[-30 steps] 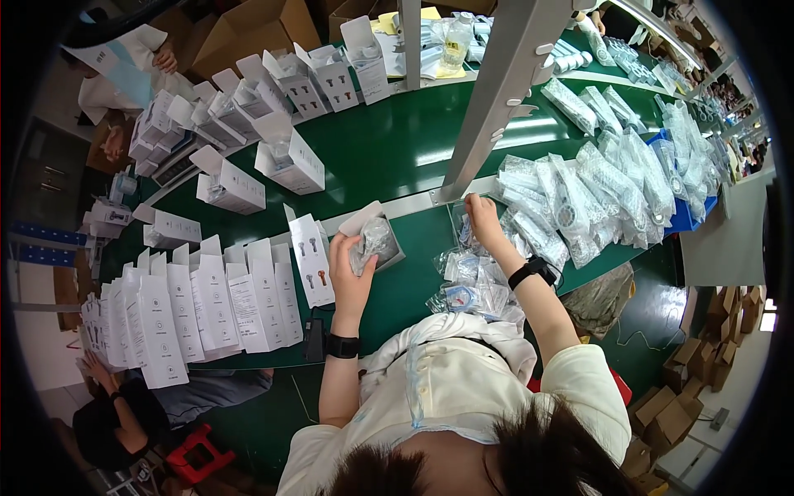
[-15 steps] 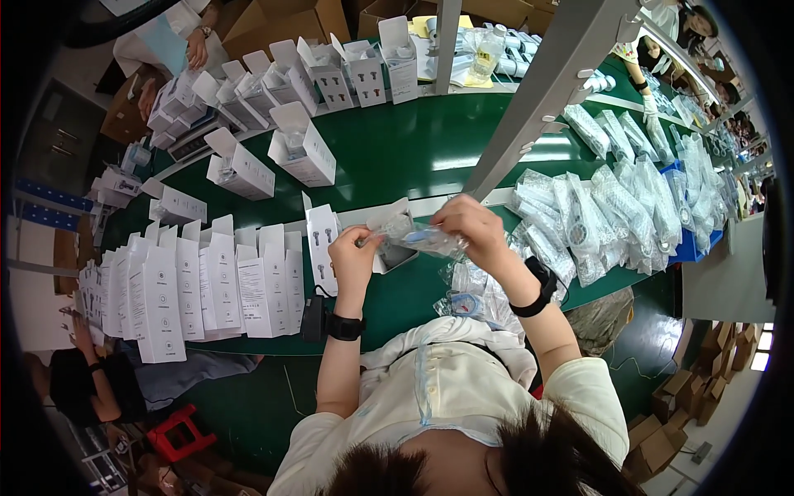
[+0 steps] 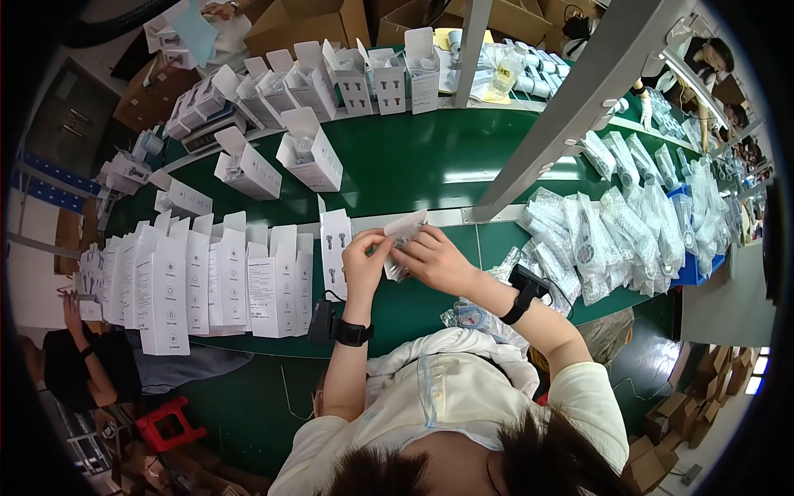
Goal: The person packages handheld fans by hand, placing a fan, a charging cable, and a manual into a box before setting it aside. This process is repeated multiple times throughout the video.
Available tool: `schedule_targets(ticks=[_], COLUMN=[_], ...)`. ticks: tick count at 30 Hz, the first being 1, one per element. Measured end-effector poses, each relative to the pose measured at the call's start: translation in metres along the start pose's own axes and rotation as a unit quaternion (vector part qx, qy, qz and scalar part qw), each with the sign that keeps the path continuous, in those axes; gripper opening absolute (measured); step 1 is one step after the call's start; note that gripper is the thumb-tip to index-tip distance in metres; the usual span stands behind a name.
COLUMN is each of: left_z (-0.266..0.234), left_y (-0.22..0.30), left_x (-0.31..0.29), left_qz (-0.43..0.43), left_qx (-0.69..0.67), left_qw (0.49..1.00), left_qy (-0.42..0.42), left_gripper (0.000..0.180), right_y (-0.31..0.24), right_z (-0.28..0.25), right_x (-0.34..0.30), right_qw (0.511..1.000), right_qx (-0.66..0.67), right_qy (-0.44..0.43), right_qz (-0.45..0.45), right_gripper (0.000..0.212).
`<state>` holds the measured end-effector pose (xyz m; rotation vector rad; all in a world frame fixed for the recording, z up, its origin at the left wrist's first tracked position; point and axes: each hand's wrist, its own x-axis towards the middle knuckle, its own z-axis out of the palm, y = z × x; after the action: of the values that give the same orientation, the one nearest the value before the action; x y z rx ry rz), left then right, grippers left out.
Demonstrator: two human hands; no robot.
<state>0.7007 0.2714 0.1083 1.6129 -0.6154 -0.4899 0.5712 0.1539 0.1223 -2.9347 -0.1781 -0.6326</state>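
Both hands meet at one open white carton (image 3: 402, 224), on the near side of the green worktable (image 3: 389, 169), in front of the torso. Left hand (image 3: 364, 259) has fingers bent at the carton's left edge, probably to steady it; can't tell if they're gripping the wall or something inside. Right hand (image 3: 437, 260) is curled over the mouth from the other side, touching; whether it holds anything is hidden by its own fingers. Flap stands up on the far side, which leaves the mouth reachable from the near side. Just left of the hands, a carton with printed device pictures (image 3: 334, 244) stands upright; beyond it, a tight row of white cartons (image 3: 165, 302), upright with flaps up, likely packed side by side to save space and stay within reach. Right side: heap of bubble-wrapped items (image 3: 585, 236), some in or over a blue bin (image 3: 691, 271), presumably grouped by kind. Small clear packets (image 3: 478, 318) lie by the near edge under the right forearm, easy to reach. Farther back, two open cartons (image 3: 311, 171) (image 3: 251, 178) stand apart from the far row of filled cartons (image 3: 356, 95), flaps up, clear wrapping visible inside.
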Motion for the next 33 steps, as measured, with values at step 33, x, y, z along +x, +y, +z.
schedule_targets(ticks=[33], left_z=[-0.031], left_y=[-0.018], left_x=[-0.010], left_qz=[0.096], left_qx=[0.108], left_qw=[0.989], left_qy=[-0.031], left_gripper=[0.061], right_y=[0.109], right_z=[0.052], right_x=[0.009], right_qw=[0.842], right_qx=[0.312], right_qy=[0.189], right_qz=[0.397], right_gripper=[0.090])
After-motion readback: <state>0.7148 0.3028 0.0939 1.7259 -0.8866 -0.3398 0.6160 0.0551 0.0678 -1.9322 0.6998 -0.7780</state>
